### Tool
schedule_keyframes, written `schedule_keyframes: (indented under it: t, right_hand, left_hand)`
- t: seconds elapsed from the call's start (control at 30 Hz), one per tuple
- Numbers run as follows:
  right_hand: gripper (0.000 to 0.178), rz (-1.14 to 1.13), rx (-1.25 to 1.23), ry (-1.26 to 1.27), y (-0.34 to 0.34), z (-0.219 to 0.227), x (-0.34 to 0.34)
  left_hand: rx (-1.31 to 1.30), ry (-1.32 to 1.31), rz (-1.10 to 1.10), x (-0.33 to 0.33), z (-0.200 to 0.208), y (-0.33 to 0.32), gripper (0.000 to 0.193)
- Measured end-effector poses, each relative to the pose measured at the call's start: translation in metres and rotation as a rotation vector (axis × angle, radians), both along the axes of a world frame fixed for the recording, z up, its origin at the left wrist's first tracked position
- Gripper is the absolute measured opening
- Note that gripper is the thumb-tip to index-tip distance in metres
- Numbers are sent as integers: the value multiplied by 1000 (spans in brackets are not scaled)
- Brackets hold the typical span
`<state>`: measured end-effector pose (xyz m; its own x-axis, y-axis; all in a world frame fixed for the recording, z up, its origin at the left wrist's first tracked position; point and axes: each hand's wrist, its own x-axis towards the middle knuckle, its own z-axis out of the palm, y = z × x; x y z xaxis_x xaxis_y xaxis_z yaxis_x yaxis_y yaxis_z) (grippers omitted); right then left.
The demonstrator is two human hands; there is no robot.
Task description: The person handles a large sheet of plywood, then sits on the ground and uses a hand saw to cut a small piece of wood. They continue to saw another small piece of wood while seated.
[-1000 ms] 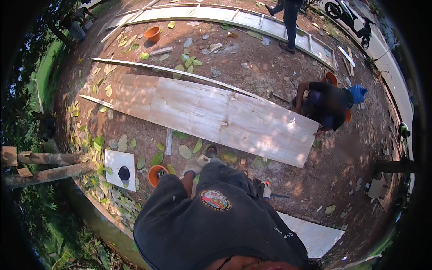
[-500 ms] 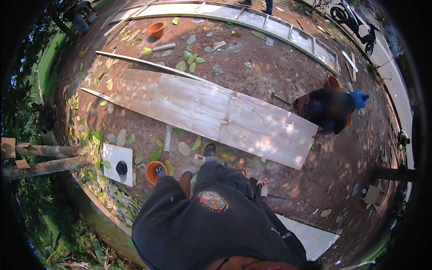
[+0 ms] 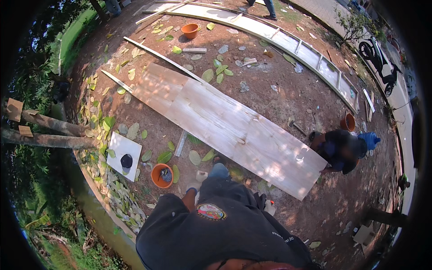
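My left hand (image 3: 194, 186), in a greyish glove, hangs beside my left leg. Its fingers seem closed round a small pale blocky thing (image 3: 201, 175) that I cannot make out. On the other side of my body, my right hand (image 3: 270, 208), gloved and partly hidden by my clothing, seems closed on something with an orange-red tip. Before my feet a long plywood panel (image 3: 216, 119) lies slantwise over pale wooden strips (image 3: 116, 81). At its right end a crouching co-worker (image 3: 342, 150) in dark clothes has a hand at the panel's edge.
An orange bucket (image 3: 156, 181) with things in it stands left of me, near a white board (image 3: 116, 146) bearing a dark cap (image 3: 126, 161). A hammer (image 3: 298, 128) lies near the co-worker. Farther off are a long wooden frame (image 3: 294, 56), another orange bucket (image 3: 189, 29) and a motorbike (image 3: 380, 67).
My view has turned, so the panel slants more steeply. Both my hands appear lower in the picture. The co-worker stays at the panel's right end; the person at the far frame has moved their legs.
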<state>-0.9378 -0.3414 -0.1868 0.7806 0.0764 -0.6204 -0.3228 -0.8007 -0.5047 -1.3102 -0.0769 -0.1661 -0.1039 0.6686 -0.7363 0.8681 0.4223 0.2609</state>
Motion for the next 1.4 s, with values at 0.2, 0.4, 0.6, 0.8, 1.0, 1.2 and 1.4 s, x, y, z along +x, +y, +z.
schedule_keyframes:
  t: [0.2,0.4,0.6,0.8,1.0,1.2,1.4]
  right_hand:
    - [34,-182,292,-62,99,53,21]
    - [32,-184,466,-45,193,55,65]
    - [28,-96,565,-105,313,82,78]
    - [34,-27,546,-33,417,68,106]
    - [37,45,440,9,529,22,164]
    - [34,188,283,53,627,-31,273]
    - [31,71,247,137,731,52,359]
  left_hand:
    - [-3,-78,99,-7,-27,32,56]
    - [-93,-161,162,5,9,81,52]
    - [217,-82,63,7,-2,130,53]
    - [207,7,20,25,-7,183,53]
    - [120,28,161,76,-27,245,54]
    - [63,24,32,197,13,394,61]
    - [138,-11,111,351,109,593,68]
